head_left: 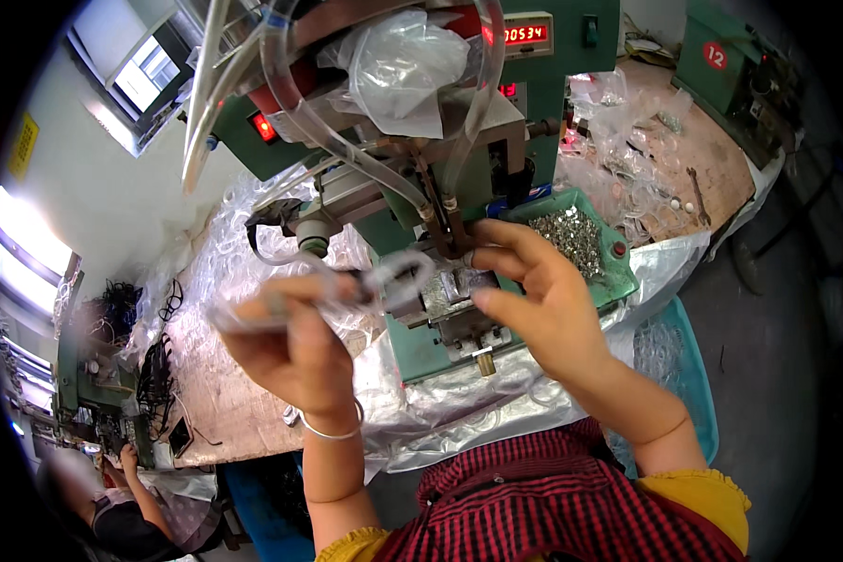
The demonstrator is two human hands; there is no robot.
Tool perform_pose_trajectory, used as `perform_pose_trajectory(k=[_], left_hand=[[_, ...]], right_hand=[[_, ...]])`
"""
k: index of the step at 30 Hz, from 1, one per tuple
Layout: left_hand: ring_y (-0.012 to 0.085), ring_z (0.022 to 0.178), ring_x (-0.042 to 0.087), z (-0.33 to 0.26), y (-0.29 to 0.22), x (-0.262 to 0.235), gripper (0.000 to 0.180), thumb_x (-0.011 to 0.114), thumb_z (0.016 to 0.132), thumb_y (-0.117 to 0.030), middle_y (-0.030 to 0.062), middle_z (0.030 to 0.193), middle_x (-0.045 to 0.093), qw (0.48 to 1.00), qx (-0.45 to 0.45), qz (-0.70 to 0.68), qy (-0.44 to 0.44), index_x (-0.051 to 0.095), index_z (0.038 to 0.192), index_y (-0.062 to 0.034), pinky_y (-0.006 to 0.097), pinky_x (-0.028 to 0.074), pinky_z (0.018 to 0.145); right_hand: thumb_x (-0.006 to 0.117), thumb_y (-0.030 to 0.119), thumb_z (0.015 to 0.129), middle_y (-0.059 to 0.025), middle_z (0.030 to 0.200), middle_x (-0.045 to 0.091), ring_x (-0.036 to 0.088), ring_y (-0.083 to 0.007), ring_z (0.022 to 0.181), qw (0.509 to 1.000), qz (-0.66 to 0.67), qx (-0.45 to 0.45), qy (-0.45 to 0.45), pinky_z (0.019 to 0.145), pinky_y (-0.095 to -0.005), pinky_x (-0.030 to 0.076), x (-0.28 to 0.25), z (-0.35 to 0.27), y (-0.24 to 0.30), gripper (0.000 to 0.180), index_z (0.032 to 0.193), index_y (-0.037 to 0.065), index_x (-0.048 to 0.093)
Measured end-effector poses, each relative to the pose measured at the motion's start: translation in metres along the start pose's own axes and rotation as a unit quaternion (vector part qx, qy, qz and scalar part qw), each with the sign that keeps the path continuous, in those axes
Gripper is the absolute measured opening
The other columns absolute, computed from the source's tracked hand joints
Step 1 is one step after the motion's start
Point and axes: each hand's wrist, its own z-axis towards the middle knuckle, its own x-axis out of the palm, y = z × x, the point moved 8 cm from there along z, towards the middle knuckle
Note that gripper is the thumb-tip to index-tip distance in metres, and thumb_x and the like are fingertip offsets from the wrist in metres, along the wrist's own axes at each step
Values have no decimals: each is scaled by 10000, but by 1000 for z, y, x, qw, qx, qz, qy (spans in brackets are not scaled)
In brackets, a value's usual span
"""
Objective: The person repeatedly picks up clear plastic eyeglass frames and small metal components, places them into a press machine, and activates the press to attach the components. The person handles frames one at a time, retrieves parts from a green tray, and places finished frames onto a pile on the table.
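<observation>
A green press machine (398, 323) with clear hoses stands before me. My left hand (295, 342), a metal bangle at its wrist, is closed on a clear plastic strap. The strap's looped end (405, 273) reaches toward the small metal die (459, 286); motion blurs both strap and fingers. Beside the die, my right hand (548, 304) has thumb and fingers apart, fingertips close to the press head (451, 239). Nothing shows between them, though the tips are partly hidden.
Right of the press sits a green tray (618, 272) of small metal pieces. Clear plastic straps (244, 244) pile up at left. A blue basket (688, 375) stands low at right. A wrench (699, 197) lies on the table. Another person (122, 506) works at far left.
</observation>
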Motion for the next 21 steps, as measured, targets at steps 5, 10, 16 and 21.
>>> perform_pose_trajectory(k=[5,10,16,21], left_hand=[[175,622,546,-60,-7,69,227,728,623,-82,107,1041,701,876,206,265,345,538,747,-88,288,510,521],[185,647,592,-72,2,82,214,713,696,-79,108,1021,707,866,261,241,352,559,842,-108,298,552,566],[186,701,616,-73,9,66,213,724,717,-125,88,1073,694,892,261,216,298,582,875,-122,293,534,603],[281,823,621,-92,7,59,305,741,709,-134,134,1207,620,942,110,183,259,603,966,-46,425,547,831]], right_hand=[[602,19,855,-89,1182,655,600,-171,1117,990,-129,-27,47,985,-328,455,-46,9,2,387,1242,18,597],[621,20,860,-116,1080,685,643,-191,981,900,-371,-102,-206,895,-293,481,-173,-1,-49,312,1171,9,632],[747,145,741,-135,990,654,587,-344,983,740,-655,-50,-146,862,-433,460,-130,-42,-31,345,1063,45,677],[705,135,794,-132,923,659,585,-324,936,713,-674,-111,-154,825,-435,460,-124,-5,-49,202,971,40,681]])
